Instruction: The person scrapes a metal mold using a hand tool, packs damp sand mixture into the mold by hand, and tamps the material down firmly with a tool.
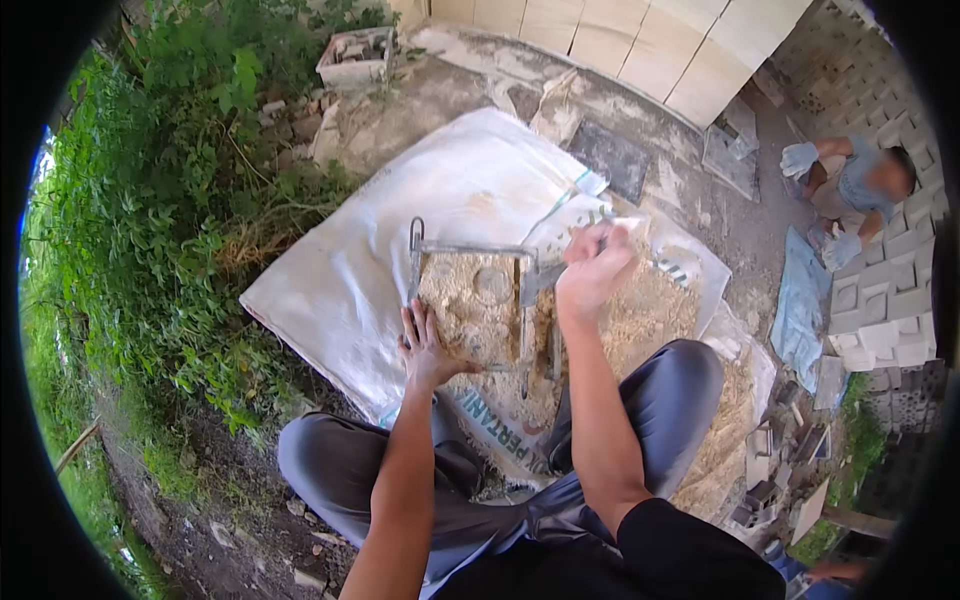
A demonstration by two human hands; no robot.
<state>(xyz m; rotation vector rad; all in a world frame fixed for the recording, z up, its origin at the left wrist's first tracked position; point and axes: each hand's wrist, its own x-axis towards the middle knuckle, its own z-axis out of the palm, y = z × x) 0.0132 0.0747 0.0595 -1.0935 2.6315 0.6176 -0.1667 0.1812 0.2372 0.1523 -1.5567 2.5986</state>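
A metal mould frame [470, 247], filled with crumbly tan mix [455, 300] that shows round impressions, lies flat on white sacks in front of me. My left hand [428, 352] is spread at the frame's near left corner, fingers along its side and thumb towards the near edge. Over the right side of the frame, my right hand [598, 268] is closed in a fist around a trowel's handle. The trowel's flat grey blade [540, 286] points left at the frame's right bar. Motion blurs this hand, and the handle is mostly hidden.
White sacks [400, 200] cover the ground, with loose tan mix [650, 315] heaped at right. Green plants [170, 200] crowd the left. A co-worker in gloves [845, 195] sits at the far right beside stacked pale blocks [880, 300]. Ahead lie a dark slab [610, 160] and a container [357, 57].
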